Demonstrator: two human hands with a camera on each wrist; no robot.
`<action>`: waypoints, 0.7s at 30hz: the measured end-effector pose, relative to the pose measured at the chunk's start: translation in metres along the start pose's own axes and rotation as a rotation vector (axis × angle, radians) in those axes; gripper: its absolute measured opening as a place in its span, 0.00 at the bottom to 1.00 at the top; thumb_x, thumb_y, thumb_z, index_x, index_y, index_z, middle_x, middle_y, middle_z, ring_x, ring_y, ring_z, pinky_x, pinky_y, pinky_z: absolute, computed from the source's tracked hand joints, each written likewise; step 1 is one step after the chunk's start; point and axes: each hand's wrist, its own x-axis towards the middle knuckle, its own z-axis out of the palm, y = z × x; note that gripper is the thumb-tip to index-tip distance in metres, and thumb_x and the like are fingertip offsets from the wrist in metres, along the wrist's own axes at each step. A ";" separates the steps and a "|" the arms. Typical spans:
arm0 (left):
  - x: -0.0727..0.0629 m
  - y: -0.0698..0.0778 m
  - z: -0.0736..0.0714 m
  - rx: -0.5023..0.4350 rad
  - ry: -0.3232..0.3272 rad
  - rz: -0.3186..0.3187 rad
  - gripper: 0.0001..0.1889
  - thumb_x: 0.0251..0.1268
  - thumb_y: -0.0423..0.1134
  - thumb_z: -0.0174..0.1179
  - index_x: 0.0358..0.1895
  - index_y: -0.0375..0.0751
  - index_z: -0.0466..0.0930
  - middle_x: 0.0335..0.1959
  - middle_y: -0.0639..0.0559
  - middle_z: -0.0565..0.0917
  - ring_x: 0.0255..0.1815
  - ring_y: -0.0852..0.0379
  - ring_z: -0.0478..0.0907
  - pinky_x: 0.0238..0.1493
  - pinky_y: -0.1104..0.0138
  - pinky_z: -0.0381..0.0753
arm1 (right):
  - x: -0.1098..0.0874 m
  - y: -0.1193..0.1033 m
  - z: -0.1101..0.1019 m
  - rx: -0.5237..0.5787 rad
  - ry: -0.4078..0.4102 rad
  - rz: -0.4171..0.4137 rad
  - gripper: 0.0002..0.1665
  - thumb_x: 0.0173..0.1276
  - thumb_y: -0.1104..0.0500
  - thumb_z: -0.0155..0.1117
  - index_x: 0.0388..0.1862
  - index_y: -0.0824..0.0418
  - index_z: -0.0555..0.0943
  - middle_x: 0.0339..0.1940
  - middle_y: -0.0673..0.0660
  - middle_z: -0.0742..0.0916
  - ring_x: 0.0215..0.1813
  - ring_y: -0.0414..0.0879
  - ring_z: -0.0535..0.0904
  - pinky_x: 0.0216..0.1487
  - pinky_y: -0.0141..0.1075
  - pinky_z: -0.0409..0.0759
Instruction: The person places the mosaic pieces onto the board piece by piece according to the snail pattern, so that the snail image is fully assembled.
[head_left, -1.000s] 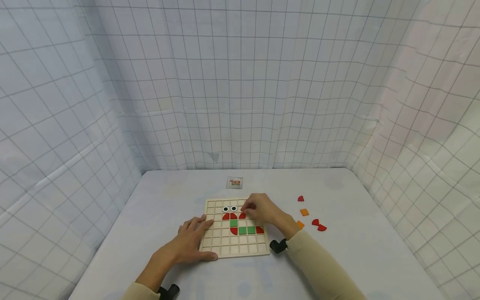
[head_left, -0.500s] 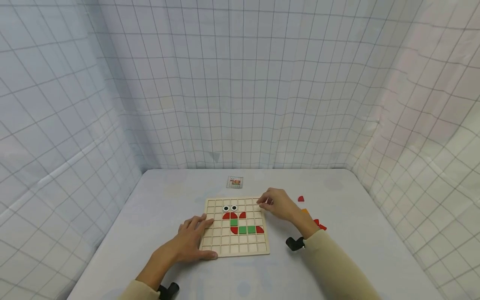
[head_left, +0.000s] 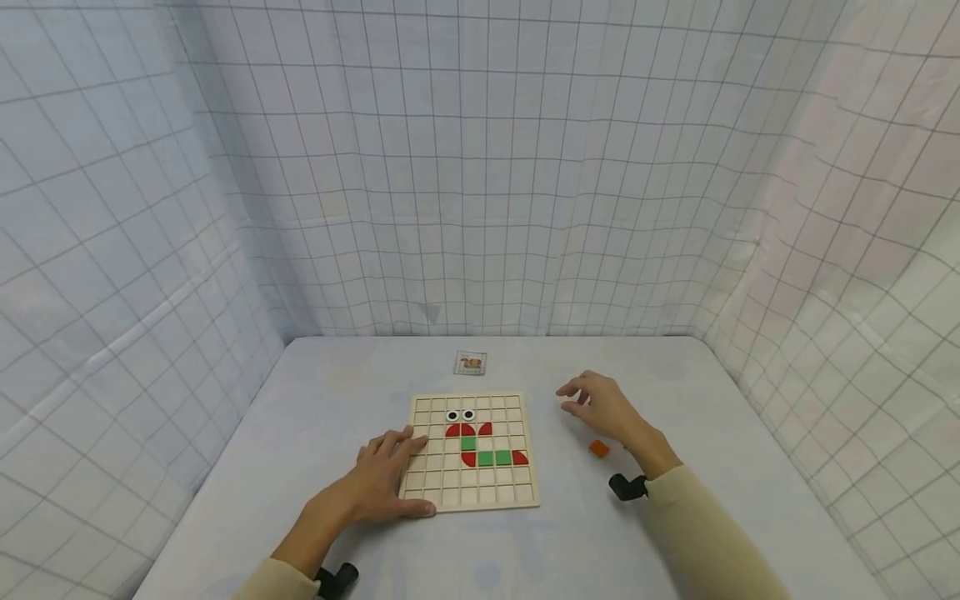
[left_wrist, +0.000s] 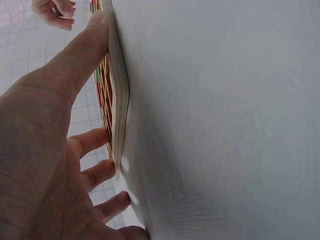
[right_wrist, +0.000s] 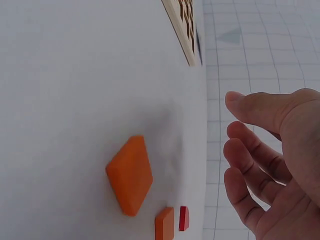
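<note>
A wooden grid board (head_left: pixel 495 497) lies on the table, with two eye tiles (head_left: pixel 461 415), several red rounded-edge tiles (head_left: pixel 520 457) and green square tiles (head_left: pixel 486 458) in its cells. My left hand (head_left: pixel 381 479) rests at the board's left side, fingers spread, with the thumb on the front rim. My right hand (head_left: pixel 606 410) hovers right of the board, its fingers loosely bent and nothing between them. Below it lies an orange square tile (right_wrist: pixel 130 177); the right wrist view also has a second orange tile (right_wrist: pixel 164 224) and a red tile (right_wrist: pixel 184 218), which the right hand or forearm largely hides in the head view.
A small picture card (head_left: pixel 470 363) lies behind the board. White grid-patterned curtains (head_left: pixel 480 192) stand around the back and sides of the white table (head_left: pixel 360 367).
My right hand has left the board and moved right, over the loose tiles. A red quarter tile sits uncovered in the board where its fingers were. The left hand stays put.
</note>
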 end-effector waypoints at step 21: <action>-0.001 0.002 -0.001 -0.003 0.003 -0.010 0.62 0.62 0.69 0.85 0.92 0.45 0.66 0.95 0.33 0.61 0.91 0.19 0.60 0.87 0.19 0.57 | -0.026 0.070 -0.020 0.015 0.015 0.192 0.26 0.81 0.58 0.79 0.74 0.64 0.89 0.64 0.70 0.89 0.52 0.53 0.86 0.49 0.40 0.86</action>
